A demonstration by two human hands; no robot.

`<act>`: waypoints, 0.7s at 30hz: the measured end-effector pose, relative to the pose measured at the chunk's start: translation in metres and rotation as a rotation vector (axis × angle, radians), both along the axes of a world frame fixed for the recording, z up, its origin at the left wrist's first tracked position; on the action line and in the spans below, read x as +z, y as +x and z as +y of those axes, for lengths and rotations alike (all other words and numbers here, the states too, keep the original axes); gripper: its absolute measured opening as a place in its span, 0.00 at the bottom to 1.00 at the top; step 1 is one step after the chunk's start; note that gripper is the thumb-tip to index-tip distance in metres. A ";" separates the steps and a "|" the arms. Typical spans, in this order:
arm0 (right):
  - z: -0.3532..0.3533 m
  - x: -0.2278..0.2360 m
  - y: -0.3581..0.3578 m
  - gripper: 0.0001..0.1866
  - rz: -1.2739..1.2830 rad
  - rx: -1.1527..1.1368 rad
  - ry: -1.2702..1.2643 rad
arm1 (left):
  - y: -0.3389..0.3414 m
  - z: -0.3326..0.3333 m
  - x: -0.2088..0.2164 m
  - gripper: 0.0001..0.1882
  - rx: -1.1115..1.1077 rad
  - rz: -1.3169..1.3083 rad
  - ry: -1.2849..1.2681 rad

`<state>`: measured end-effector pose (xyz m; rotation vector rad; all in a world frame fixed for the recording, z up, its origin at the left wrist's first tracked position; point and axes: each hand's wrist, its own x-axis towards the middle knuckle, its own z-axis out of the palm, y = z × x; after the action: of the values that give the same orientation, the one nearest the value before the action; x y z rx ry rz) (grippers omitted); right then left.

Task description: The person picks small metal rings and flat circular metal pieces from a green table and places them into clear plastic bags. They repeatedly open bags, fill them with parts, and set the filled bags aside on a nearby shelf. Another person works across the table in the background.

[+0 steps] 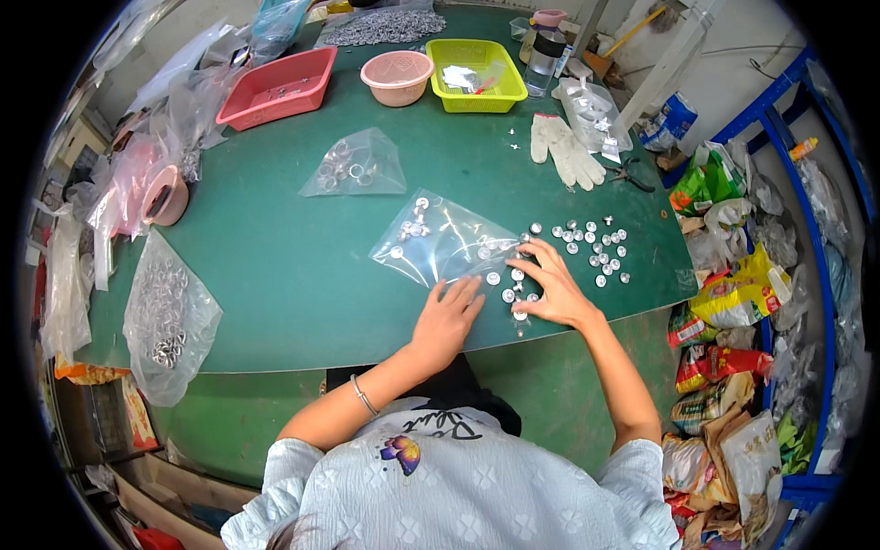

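A clear plastic bag lies flat on the green tabletop, with several small round silver metal pieces inside. At its near edge rests my left hand, fingers stretched out and lying on or just beside the plastic. My right hand is curved over loose metal pieces at the bag's right side, thumb and fingers apart. Some pieces lie between its thumb and fingers; others are hidden beneath it. Further right, several more round pieces are scattered, mostly flat side up.
Beyond the bag is another clear bag with metal rings. A bag of small metal parts lies left. Along the back stand a red tray, a pink basket and a yellow-green basket. Gloves and pliers lie back right.
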<state>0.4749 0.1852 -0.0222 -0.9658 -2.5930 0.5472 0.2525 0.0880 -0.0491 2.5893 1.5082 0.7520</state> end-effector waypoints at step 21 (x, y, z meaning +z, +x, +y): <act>0.014 -0.030 -0.014 0.35 0.092 -0.097 0.153 | 0.006 -0.045 -0.008 0.19 -0.293 -0.357 -0.099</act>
<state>0.4608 0.1992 -0.0518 -0.9856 -2.4513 0.3535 0.2585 0.0430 -0.0572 2.3662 1.0134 1.0053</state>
